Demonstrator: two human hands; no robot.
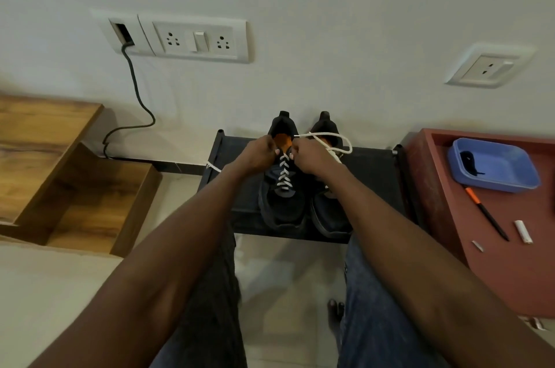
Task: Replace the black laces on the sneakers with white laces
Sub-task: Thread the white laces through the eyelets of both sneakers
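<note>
Two black sneakers stand side by side on a low black rack [372, 169], toes toward me. The left sneaker [282, 202] has a white lace [283, 175] crossed up its eyelets. My left hand [259, 154] is closed at the top left of that shoe's opening, and a white lace end shows at the rack's left edge. My right hand [309, 157] pinches the lace at the top right, with a white loop [333, 142] trailing over the right sneaker [329, 217], which my right forearm partly hides. A black lace [468, 161] lies in a blue tray [495, 167].
A red-brown table [510, 262] on the right carries the blue tray, an orange-and-black pen [486, 213] and small white pieces. A wooden shelf unit [75, 181] stands at left. Wall sockets and a black cable [135, 103] are behind the rack. My legs in jeans are below.
</note>
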